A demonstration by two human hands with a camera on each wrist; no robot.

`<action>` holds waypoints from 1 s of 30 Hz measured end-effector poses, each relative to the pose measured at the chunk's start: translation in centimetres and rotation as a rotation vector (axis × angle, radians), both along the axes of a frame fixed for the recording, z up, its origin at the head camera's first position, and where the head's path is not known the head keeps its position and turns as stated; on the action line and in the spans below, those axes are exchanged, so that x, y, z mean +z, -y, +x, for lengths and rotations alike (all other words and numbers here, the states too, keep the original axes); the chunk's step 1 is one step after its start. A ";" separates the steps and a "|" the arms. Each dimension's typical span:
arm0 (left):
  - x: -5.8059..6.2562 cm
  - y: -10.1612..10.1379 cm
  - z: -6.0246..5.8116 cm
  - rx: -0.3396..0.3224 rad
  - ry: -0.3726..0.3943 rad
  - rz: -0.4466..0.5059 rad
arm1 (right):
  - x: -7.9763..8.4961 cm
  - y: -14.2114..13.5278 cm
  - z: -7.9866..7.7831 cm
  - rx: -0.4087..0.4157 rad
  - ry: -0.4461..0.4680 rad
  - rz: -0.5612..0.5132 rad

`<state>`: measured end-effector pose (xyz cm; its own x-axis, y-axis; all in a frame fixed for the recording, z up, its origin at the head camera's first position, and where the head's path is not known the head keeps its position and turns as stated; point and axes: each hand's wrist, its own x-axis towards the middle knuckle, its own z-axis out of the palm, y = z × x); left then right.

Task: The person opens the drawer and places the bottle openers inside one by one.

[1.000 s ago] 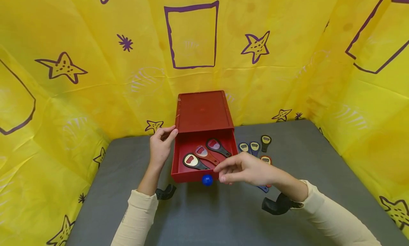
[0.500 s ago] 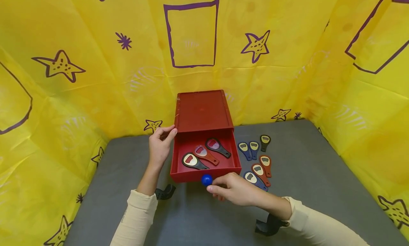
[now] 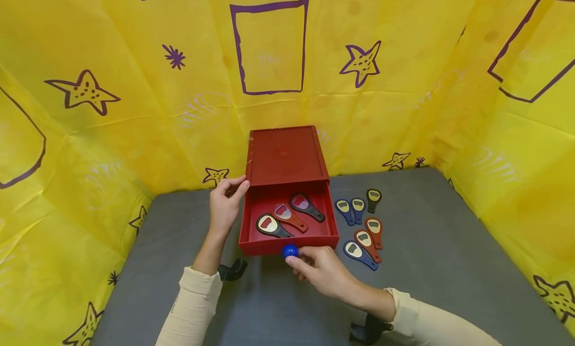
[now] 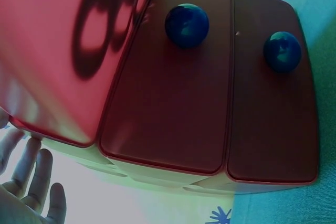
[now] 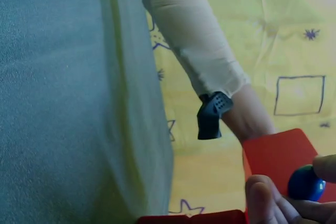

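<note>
A red drawer cabinet [image 3: 285, 154] stands against the back cloth, its top drawer [image 3: 265, 247] pulled out. Several bottle openers lie inside, among them a black one with a pale face [image 3: 268, 224], a red one [image 3: 289, 217] and another black one [image 3: 307, 207]. My right hand [image 3: 325, 272] pinches the drawer's round blue knob [image 3: 289, 251] between thumb and fingers; the right wrist view also shows this knob [image 5: 306, 183]. My left hand [image 3: 224, 206] touches the cabinet's upper left front corner; in the left wrist view its fingers [image 4: 39, 182] are fairly straight along the side.
Several more bottle openers lie on the grey table [image 3: 179, 266] right of the drawer, including a blue one [image 3: 361, 254], a red one [image 3: 374, 232] and a black one [image 3: 373, 200]. Two lower drawers with blue knobs [image 4: 187, 25] are closed. Yellow cloth [image 3: 179, 136] surrounds the table.
My right hand has moved left and down from beside the drawer's front right to the blue knob and now pinches it. The left hand and the drawer have hardly moved.
</note>
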<state>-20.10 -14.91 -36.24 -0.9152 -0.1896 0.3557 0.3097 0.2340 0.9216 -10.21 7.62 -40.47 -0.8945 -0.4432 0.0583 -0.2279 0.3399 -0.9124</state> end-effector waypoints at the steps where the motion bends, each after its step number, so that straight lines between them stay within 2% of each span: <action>1: 0.0 0.0 -0.1 0.001 0.005 -0.002 | -0.1 0.0 -0.1 -0.014 0.000 -0.011; 7: -1.6 0.7 -1.5 -0.001 0.044 0.011 | -0.4 0.1 -1.1 -0.075 -0.022 -0.053; 11: -2.4 1.0 -2.1 0.004 0.038 0.024 | -0.3 0.2 -2.0 -0.096 -0.038 -0.046; 16: -2.6 1.2 -2.4 0.009 0.020 0.047 | 0.0 0.3 -2.9 -0.082 -0.043 -0.053; 24: -2.7 1.0 -2.4 0.018 0.049 0.103 | 0.0 0.5 -5.2 -0.139 0.002 -0.101; 30: -2.3 0.9 -2.3 0.006 0.085 0.120 | 0.3 1.0 -7.3 -0.177 -0.007 -0.104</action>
